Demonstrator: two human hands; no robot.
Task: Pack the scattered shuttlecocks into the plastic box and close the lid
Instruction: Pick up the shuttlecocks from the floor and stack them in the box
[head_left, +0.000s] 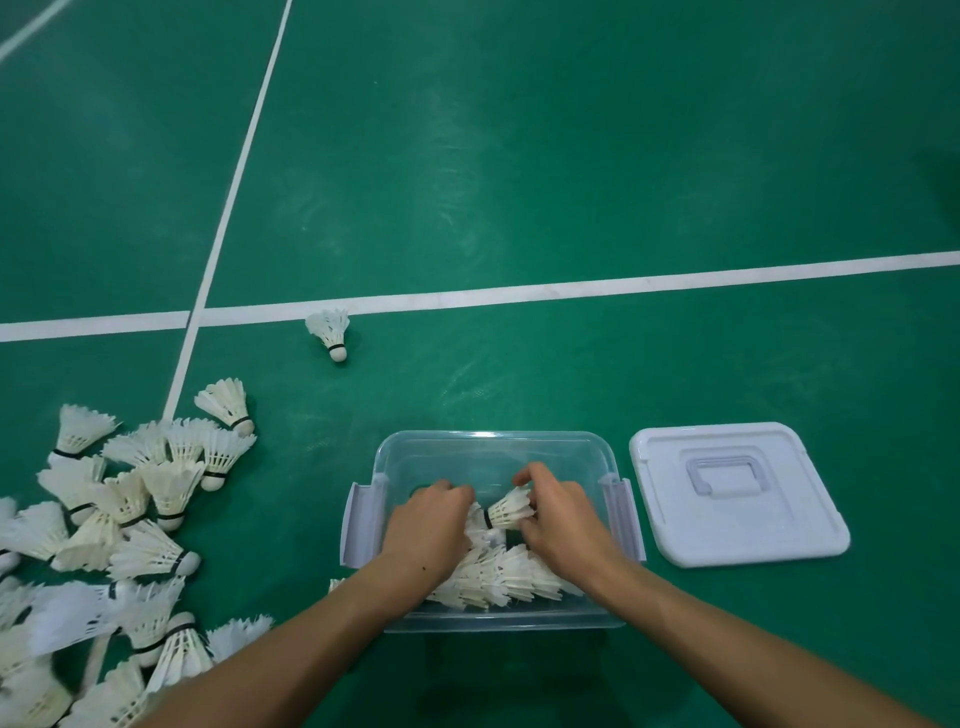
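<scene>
**Shuttlecock packing: both hands inside the open box**

Item count: one plastic box, one lid, one lone shuttlecock, and a loose pile of shuttlecocks too overlapped and blurred for an exact count.

Right hand: fingers curled narrowly around the feather skirt of one held shuttlecock, which lies on its side above the box contents, cork pointing toward the left hand.

Left hand: fingers bent downward onto the shuttlecocks in the box. Whether they grip one cannot be told, as the fingertips are hidden.

Container: the plastic box is clear, stands on the floor near the lower edge of the view, and has both side latches folded outward. A layer of packed shuttlecocks fills its near half; the far half shows bare bottom.

The lid lies flat on the floor just beside the box's right side, handle up. The pile occupies the floor's lower left. The lone shuttlecock lies apart, just below the white court line.
</scene>
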